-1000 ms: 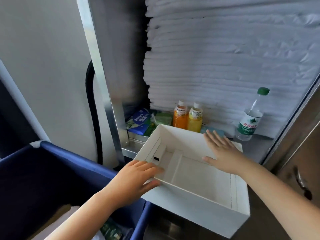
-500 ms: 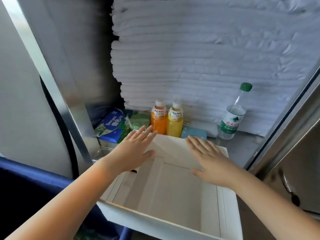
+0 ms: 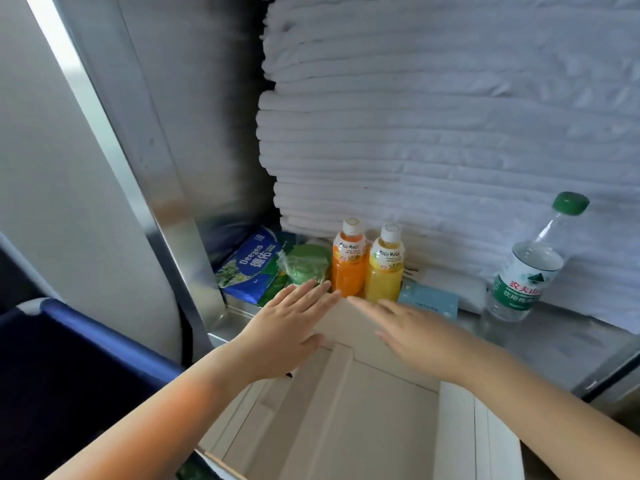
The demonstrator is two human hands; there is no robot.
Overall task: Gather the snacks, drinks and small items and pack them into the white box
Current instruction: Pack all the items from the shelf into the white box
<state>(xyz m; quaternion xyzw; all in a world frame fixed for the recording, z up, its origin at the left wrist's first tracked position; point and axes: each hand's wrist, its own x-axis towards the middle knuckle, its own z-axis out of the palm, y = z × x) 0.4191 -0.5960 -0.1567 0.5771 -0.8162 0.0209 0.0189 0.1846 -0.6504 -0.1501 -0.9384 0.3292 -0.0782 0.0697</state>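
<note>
The white box (image 3: 460, 445) lies open on the metal shelf below me, with dividers inside and nothing in it. My left hand (image 3: 284, 327) is flat and open over its far left corner, fingertips near the orange juice bottle (image 3: 349, 261). My right hand (image 3: 412, 336) is also open, fingers stretched toward the yellow juice bottle (image 3: 386, 268). Beyond the box stand a blue tissue pack (image 3: 251, 266), a green wrapped snack (image 3: 306, 263), a pale blue flat packet (image 3: 429, 299) and a water bottle (image 3: 526, 268) with a green cap.
A tall stack of folded white towels (image 3: 433, 116) fills the back of the shelf. A metal post (image 3: 166, 209) stands at the left. A dark blue fabric bin (image 3: 69, 368) sits below left. The shelf surface (image 3: 561, 344) continues to the right.
Both hands moved from the box's edges forward across it toward the juice bottles, fingers now nearly meeting. My view has moved closer to the shelf.
</note>
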